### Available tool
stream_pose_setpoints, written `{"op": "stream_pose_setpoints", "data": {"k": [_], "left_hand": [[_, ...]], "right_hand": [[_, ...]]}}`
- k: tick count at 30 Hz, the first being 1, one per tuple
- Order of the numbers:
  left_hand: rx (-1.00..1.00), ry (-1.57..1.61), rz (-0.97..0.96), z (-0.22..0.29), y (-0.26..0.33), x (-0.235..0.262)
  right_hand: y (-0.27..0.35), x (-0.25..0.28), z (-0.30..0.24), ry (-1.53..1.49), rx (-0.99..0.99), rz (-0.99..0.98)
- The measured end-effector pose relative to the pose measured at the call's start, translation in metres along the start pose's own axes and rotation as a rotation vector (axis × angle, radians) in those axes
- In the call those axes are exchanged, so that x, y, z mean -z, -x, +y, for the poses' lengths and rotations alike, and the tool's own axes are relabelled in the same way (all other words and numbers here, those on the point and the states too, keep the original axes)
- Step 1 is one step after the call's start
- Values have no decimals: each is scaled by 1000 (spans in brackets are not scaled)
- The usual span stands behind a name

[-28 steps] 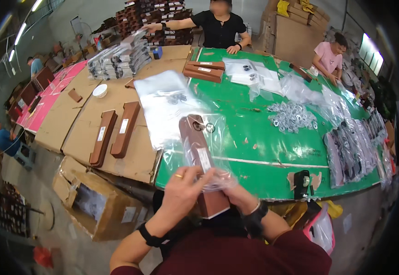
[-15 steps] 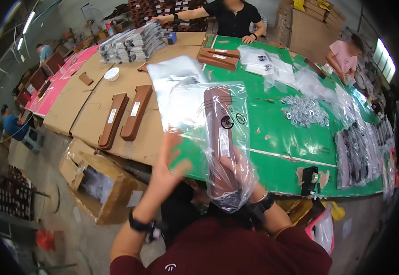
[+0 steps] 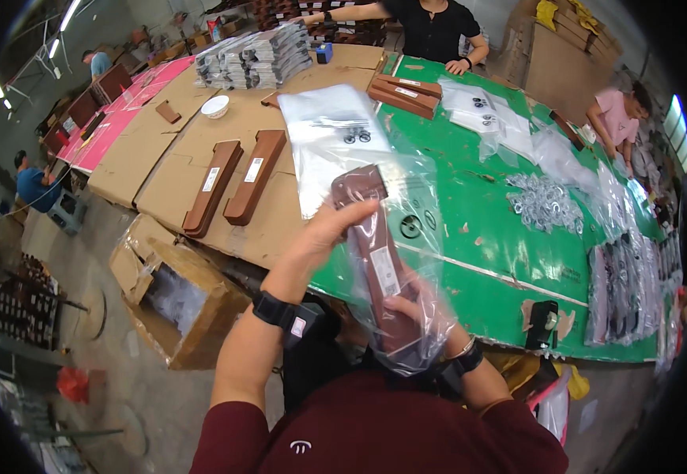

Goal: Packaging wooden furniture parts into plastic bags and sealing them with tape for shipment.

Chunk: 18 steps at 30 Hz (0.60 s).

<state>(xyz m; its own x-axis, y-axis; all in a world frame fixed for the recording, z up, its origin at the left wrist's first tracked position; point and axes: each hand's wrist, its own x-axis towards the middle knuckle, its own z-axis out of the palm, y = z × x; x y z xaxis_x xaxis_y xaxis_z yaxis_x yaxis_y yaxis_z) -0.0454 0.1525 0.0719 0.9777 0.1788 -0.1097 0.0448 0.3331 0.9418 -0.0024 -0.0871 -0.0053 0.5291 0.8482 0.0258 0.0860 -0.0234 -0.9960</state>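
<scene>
A reddish-brown wooden piece (image 3: 371,245) with a white label lies inside a clear plastic bag (image 3: 426,193) marked with black symbols. My left hand (image 3: 331,229) is closed on the wooden piece near its far end, thumb on top and the other fingers hidden. Lower down, my right hand (image 3: 426,308) grips the bagged piece from the right side, thumb against it. Just beyond the held piece lies a stack of clear bags (image 3: 323,126). Two similar wooden pieces, a left one (image 3: 213,186) and a right one (image 3: 256,178), rest on cardboard to the left.
Bagged pieces are stacked in a pile (image 3: 252,59) at the far left, with others (image 3: 624,292) at the right. A heap of small clear packets (image 3: 545,201) sits on the green tabletop (image 3: 478,272). An open carton (image 3: 177,300) stands below the table. Co-workers are across the table.
My left hand has moved from beside the bag onto the far end of the wooden piece and closed there. My right hand keeps its hold. The view has shifted slightly.
</scene>
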Motion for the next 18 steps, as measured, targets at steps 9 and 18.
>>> {"op": "stream_pose_setpoints", "data": {"k": [9,18], "left_hand": [[-75,29,104,-36,29,5],[-112,224,224,-40,27,-28]], "right_hand": [[-1,3,-34,-212,-114,13],[-10,13,-16,157,-168,-53]]}}
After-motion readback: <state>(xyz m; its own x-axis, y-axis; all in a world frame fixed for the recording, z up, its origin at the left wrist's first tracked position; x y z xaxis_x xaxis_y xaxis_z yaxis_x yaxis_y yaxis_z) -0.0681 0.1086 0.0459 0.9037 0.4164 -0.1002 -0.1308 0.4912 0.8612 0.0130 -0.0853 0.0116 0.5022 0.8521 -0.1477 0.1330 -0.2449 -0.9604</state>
